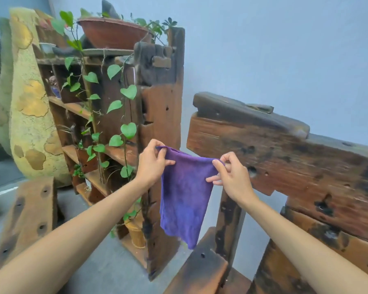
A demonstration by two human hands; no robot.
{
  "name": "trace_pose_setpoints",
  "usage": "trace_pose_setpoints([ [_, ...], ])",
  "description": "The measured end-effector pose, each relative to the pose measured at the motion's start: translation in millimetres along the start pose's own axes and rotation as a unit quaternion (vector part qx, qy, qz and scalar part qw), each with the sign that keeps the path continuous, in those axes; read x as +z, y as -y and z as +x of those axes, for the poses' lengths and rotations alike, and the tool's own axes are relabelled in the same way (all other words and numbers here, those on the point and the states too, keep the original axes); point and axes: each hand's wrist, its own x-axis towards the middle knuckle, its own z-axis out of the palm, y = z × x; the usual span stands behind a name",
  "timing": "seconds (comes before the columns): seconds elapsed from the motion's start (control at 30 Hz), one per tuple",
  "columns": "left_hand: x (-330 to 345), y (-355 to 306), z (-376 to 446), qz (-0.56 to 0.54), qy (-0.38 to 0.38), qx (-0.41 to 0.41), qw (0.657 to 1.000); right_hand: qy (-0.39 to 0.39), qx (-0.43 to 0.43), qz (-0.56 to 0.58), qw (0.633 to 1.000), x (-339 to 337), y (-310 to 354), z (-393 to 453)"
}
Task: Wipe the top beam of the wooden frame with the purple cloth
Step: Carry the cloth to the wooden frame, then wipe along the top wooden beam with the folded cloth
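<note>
1. Both forearms enter from the bottom edge and converge toward the frame centre, bare to the wrist.
2. Left hand (152, 164): fingers and thumb pinch the upper left corner of the purple cloth (184, 198).
3. Right hand (232, 175): thumb and forefinger pinch the upper right corner of the cloth; the remaining fingers are loosely extended against the fabric edge.
4. Cloth condition: held stretched between the two hands along its top edge, hanging freely below them in a tapering sheet. Colour is purple with bluish, darker mottled patches. The surface looks soft and slightly napped. The lower edge hangs uneven, ending in a point below the right hand.
5. Cloth location: suspended in the air, not touching any wood.
6. Wooden frame (285, 166): to the right of the right hand. Its top beam (253, 117) lies above and to the right of that hand, dark and weathered.
7. Wooden shelf unit (157, 107): behind and above the left hand, carrying a trailing green vine (128, 128) and a reddish-brown bowl (113, 33).
</note>
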Motion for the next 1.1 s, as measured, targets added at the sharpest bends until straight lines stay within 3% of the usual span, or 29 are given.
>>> trace_pose_setpoints([
  [0.2,15.7,-23.8,114.8,-0.04,0.015,0.084,0.996,-0.132,-0.062,-0.014,0.989,14.5,24.4,84.6],
  [0.4,33.9,-69.8,204.9,-0.078,0.028,0.215,0.973,-0.227,-0.14,-0.102,0.958,2.4,70.8,164.3],
  [0.67,86.9,-126.1,299.4,-0.107,0.102,0.266,0.953,-0.287,-0.243,-0.403,0.834,-23.7,115.7,260.7],
  [0.73,108.7,-130.1,317.9,-0.112,0.131,0.26,0.95,-0.27,-0.189,-0.459,0.825,-24.4,108.5,282.6],
  [0.8,131.0,-125.2,326.8,-0.099,0.188,0.228,0.95,-0.225,-0.065,-0.476,0.848,-16.9,94.2,300.3],
  [0.87,156.6,-115.1,330.5,-0.07,0.267,0.155,0.949,-0.145,0.064,-0.489,0.858,-7.2,74.3,318.8],
  [0.93,180.1,-102.1,332.6,0.048,0.315,0.14,0.937,-0.034,0.138,-0.527,0.838,-1.3,57.3,331.9],
  [1.0,192.5,-94.1,331.7,0.13,0.321,0.18,0.921,0.051,0.121,-0.539,0.832,-4.9,46.8,341.9],
  [1.1,197.4,-89.8,335.7,0.181,0.333,0.209,0.902,0.114,0.084,-0.489,0.861,-16.4,36.8,356.2],
])
